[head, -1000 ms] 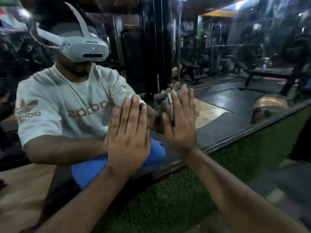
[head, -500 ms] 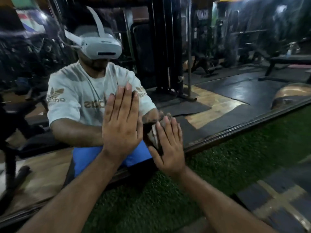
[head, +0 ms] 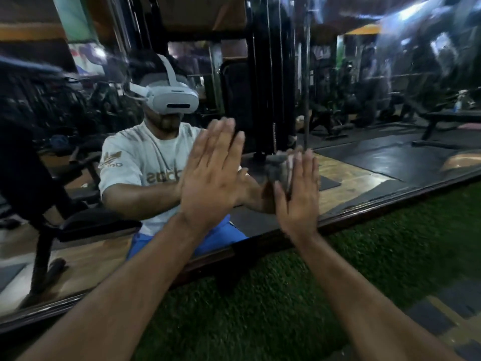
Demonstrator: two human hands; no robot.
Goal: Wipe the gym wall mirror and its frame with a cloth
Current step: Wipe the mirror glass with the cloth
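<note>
At the centre of the view, both hands are raised flat against the mirror (head: pixel 364 105), palms to the glass and fingers pointing up toward 12 o'clock. The left hand (head: pixel 212 178) has its fingers straight and close together and holds nothing; its palm appears to rest on the glass. Just beside it, toward 3 o'clock, the right hand (head: pixel 299 196) is also spread flat with straight fingers, and it presses a grey cloth (head: pixel 279 169) against the mirror. The cloth shows as a blurred crumpled patch past the fingers, on their 10 o'clock side; whether the thumb hooks any of it cannot be told. The two hands are close but not touching. Below them, the dark frame (head: pixel 390 198) runs along the mirror's lower edge, rising from 8 o'clock to 3 o'clock. From 5 to 6 o'clock green turf (head: pixel 260 295) meets the frame, and at 4 o'clock a strip of dark floor (head: pixel 447 308) borders the turf. In the glass, at 10 o'clock from the hands, the reflection shows a person in a white shirt (head: pixel 132 160) and a white headset (head: pixel 171 100), with a black bench at 9 o'clock and gym machines dim and blurred at 1 to 2 o'clock.
</note>
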